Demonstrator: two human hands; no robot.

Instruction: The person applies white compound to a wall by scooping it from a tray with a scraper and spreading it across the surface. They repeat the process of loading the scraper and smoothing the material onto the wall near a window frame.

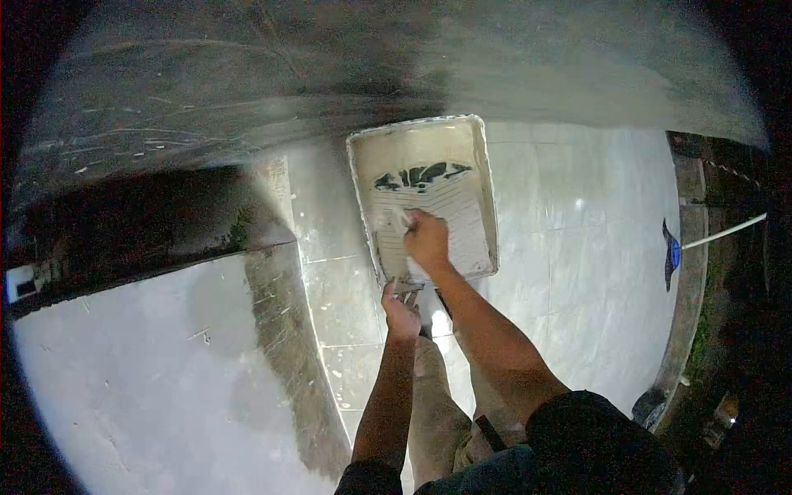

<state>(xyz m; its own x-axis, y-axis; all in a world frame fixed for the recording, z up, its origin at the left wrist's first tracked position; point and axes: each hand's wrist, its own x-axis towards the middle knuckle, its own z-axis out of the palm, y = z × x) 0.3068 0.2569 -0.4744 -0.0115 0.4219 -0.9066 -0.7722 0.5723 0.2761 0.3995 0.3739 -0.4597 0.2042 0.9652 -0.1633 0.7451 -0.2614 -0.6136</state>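
Observation:
A paint tray [490,194] with a ridged slope and paint-crusted rim is tilted in front of me. Pale paint coats its ridges, and dark patches show across its upper part. My left hand [401,313] grips the tray's near edge, thumb up along the rim. Over the ridged slope, my right hand [427,239] is closed round a small whitish piece [402,216]. Most of that piece is hidden by the fingers, so its kind cannot be made out.
Pale floor tiles [577,231] lie below, speckled with paint at left. A dark grey wall [330,74] spans the top. At lower left is a partly white-coated surface [148,355]. A blue-headed broom [675,254] with a white handle and a dark round object [649,407] stand at right.

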